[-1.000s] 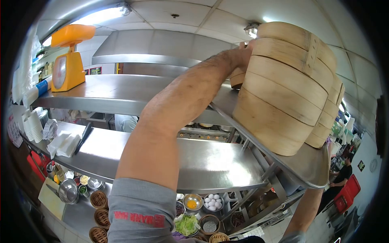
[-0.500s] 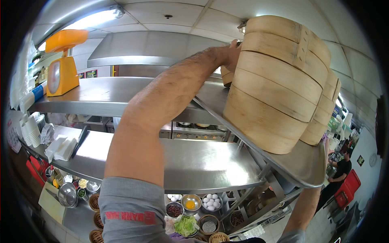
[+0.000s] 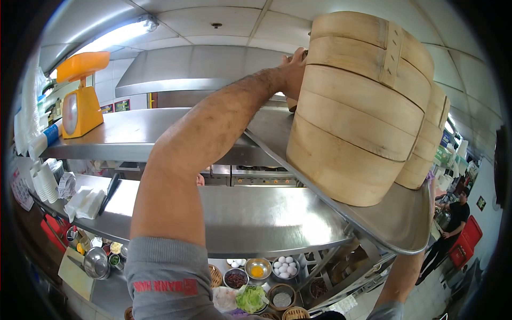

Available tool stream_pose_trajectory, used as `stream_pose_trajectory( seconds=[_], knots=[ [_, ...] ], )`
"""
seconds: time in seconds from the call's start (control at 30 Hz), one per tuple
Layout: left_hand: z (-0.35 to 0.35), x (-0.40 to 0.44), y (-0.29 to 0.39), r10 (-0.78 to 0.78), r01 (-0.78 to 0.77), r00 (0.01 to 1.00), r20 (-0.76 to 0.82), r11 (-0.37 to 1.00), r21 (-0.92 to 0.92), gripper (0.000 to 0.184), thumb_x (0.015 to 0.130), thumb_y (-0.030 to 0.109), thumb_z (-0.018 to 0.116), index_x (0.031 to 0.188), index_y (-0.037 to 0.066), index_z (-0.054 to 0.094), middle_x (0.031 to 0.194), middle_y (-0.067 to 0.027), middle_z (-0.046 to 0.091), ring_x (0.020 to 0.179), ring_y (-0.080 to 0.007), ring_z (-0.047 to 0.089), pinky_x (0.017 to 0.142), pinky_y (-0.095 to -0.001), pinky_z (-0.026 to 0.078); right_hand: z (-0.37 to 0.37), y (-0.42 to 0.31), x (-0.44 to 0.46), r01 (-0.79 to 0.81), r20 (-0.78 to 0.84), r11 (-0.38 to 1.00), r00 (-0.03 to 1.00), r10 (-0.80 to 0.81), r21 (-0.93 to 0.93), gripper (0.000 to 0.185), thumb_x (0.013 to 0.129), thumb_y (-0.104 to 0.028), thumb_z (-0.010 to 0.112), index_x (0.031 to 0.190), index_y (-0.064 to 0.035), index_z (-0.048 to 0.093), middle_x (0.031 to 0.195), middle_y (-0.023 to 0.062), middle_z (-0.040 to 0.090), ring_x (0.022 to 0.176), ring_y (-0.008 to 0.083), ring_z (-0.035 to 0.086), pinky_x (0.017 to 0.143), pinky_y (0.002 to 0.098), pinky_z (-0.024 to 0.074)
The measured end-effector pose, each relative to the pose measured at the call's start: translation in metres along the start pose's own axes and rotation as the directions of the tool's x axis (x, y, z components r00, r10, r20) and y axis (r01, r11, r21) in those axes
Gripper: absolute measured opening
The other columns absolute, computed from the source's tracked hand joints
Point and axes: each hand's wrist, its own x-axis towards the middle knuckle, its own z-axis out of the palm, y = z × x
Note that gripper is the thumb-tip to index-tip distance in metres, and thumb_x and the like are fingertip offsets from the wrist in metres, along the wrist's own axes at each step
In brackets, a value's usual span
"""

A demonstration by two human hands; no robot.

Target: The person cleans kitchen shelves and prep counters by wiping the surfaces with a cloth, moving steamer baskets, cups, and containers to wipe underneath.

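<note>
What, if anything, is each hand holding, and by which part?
The left hand is at the upper side of the front steamer stack; whether it grips cannot be told. The right forearm passes behind the tray; that hand's hold is unclear.

Upper shelf open between orange scale and left forearm. Right side blocked: steamer stack on tray, second stack just behind. Lower shelf has bare room right of the forearm; tray edge cuts across its right end.
</note>
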Motion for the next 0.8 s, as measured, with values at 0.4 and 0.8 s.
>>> stream_pose_trajectory(
  seconds=[0.4, 0.8],
  knots=[
    [-0.046, -0.060, -0.011, -0.128, 0.124, 0.992, 0.005, 0.973, 0.194, 0.108, 0.047, 0.021, 0.076, 0.140, 0.037, 0.023, 0.146, -0.0077, 0.012, 0.130, -0.0382, 0.018, 0.094, -0.0526, 0.034, 0.002, 0.003, 0.006, 0.011, 0.037, 1.000, 0.999, -0.011, -0.004, 0.039, 0.095, -0.027, 0.037, 0.121, -0.0006, 0.049, 0.106, 0.0135, 0.061, 0.087, 0.0191, 0.063, 0.074, 0.0308, 0.0537],
    [-0.093, -0.140, -0.026, 0.045, -0.036, 0.990, -0.131, 0.997, 0.072, 0.109, 0.042, 0.008, 0.074, 0.140, 0.029, 0.028, 0.141, -0.0105, 0.018, 0.131, -0.0364, 0.020, 0.105, -0.0451, 0.034, -0.002, 0.005, 0.008, 0.037, 0.057, 0.999, 0.998, -0.035, -0.038, 0.037, 0.094, -0.023, 0.039, 0.121, 0.0007, 0.049, 0.106, 0.0134, 0.061, 0.088, 0.0189, 0.063, 0.075, 0.0307, 0.0533]
  ],
)
